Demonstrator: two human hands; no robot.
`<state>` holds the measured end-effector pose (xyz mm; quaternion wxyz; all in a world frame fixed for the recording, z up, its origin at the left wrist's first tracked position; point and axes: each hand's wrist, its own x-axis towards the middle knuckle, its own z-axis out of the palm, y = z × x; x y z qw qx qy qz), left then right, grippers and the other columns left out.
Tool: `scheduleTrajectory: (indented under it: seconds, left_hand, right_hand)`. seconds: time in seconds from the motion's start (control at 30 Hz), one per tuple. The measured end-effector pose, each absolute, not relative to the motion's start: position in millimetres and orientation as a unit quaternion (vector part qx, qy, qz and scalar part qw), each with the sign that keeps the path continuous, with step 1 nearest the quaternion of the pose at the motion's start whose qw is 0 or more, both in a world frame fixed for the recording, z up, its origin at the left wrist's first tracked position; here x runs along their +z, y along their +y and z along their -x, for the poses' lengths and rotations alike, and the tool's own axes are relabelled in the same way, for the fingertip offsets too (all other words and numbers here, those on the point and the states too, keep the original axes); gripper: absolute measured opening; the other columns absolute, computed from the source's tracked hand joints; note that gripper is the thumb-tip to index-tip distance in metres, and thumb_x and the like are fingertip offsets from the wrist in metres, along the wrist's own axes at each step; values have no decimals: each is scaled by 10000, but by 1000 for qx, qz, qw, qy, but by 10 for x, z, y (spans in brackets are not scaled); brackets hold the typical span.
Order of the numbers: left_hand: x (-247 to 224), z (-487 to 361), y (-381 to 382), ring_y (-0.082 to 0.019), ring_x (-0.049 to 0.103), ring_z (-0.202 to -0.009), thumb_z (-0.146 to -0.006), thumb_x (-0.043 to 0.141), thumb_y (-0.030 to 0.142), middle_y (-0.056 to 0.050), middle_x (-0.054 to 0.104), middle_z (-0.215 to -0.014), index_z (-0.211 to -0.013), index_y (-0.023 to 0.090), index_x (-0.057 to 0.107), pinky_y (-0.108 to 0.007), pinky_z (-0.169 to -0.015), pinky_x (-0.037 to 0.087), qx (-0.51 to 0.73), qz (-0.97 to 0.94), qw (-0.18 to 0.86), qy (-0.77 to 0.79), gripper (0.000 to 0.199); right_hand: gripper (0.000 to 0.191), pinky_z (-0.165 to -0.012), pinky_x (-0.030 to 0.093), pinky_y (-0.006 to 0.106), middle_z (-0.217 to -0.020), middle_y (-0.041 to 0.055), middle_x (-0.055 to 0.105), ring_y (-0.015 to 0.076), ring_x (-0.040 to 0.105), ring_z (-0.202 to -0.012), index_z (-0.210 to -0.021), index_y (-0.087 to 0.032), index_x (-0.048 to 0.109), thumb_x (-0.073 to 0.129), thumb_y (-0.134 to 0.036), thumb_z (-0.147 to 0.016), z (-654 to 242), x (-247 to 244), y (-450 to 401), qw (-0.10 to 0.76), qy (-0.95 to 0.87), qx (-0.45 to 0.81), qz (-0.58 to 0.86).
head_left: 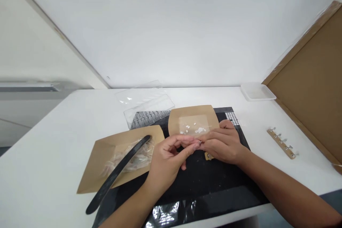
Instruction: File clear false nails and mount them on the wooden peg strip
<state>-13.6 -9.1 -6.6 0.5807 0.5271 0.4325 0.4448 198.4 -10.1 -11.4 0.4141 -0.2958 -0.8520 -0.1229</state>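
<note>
My left hand [167, 158] and my right hand [223, 144] meet over the black mat [200, 181], fingertips touching. Thumb and index finger of the left hand are closed in a pinch, with a tiny pale piece between the two hands, too small to name. My right hand has its fingers bent together; what they grip is hidden. Below the right fingers, the end of a small wooden strip [208, 156] with a metal fitting peeks out. Just behind the hands is a brown paper tray [175, 115] with small white bits [200, 130] in it.
At the left, another brown paper tray [93, 164] holds clear plastic pieces [137, 158], with a black nail file [114, 178] across it. Clear plastic covers [149, 105] lie behind. A wooden strip with metal pegs [281, 143], a white lid [258, 92] and a cardboard panel [312, 82] are rightward.
</note>
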Motion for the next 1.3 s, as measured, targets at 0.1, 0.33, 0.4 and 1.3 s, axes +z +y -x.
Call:
scheduleTrajectory:
  seconds: [0.1,0.33,0.4,1.3]
  left_hand:
    - [-107,130,-87,-152,667,-605,-751,903,396,-56,763,-731,-897,164,780,-150,-346,462,446,-506,604,424,300]
    - [-132,126,-78,-160,676,-642,-736,916,417,-55,751,-756,-894,153,752,-145,-342,454,448,-496,607,431,350]
    - [-124,123,-77,-153,666,-632,-729,920,429,-55,748,-750,-897,149,754,-143,-343,447,444,-494,607,436,367]
    - [-202,97,-75,-151,666,-608,-735,899,482,-45,757,-744,-905,157,758,-147,-331,435,441,-534,578,432,393]
  right_hand:
    - [137,-734,397,353,-954,-56,843,109,753,-716,-1008,-260,655,782,-294,-969,-1969,-157,-89,443,-831,-89,325]
    - [232,-724,401,334,-866,-66,824,117,756,-694,-1112,-265,701,835,-286,-924,-1945,-160,-74,455,-816,-97,343]
    - [213,-710,398,338,-856,-63,823,123,756,-689,-1098,-269,709,832,-271,-924,-1945,-159,-71,457,-816,-94,343]
    - [235,-791,321,356,-906,-3,825,134,728,-747,-1026,-226,709,769,-447,-973,-1997,-92,-48,412,-844,-61,338]
